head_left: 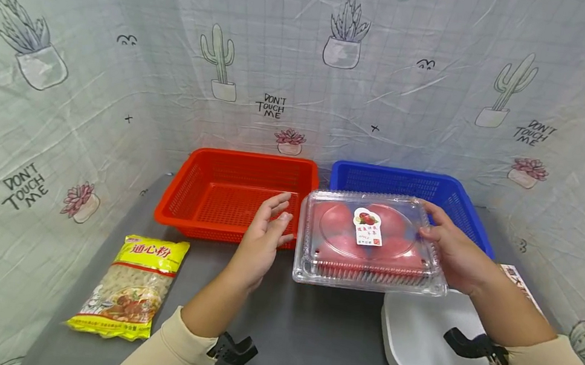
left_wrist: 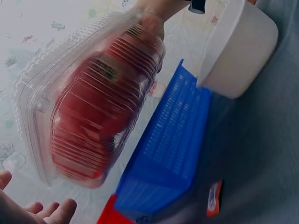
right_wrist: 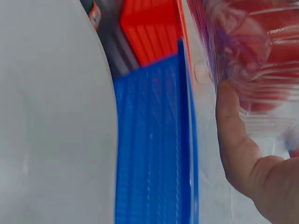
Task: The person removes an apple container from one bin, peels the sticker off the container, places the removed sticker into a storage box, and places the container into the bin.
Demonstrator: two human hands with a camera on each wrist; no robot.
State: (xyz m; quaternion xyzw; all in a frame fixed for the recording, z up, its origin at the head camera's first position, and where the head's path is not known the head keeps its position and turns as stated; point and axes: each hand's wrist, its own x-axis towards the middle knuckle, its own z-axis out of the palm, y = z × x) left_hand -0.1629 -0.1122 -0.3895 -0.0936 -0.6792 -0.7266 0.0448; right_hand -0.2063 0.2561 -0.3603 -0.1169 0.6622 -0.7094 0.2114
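A clear plastic box of red fruit [head_left: 337,261], with a white label on its lid, is held up above the grey table. My right hand [head_left: 454,251] grips its right end, thumb on the lid side; in the right wrist view a finger [right_wrist: 231,121] lies against the box's clear wall. Beside the box's left end, my left hand [head_left: 260,242] is apart from it with fingers spread and nothing in them. The left wrist view shows the ribbed side of the box and the red fruit [left_wrist: 93,112] within, with left fingertips [left_wrist: 65,212] below it.
At the back stand a red basket [head_left: 236,238] and a blue basket [head_left: 397,174], the latter partly hidden by the box. A white tub [head_left: 432,340] sits at the right under my forearm. A yellow pasta bag [head_left: 131,287] lies at the left. Printed curtain [head_left: 297,55] surrounds the table.
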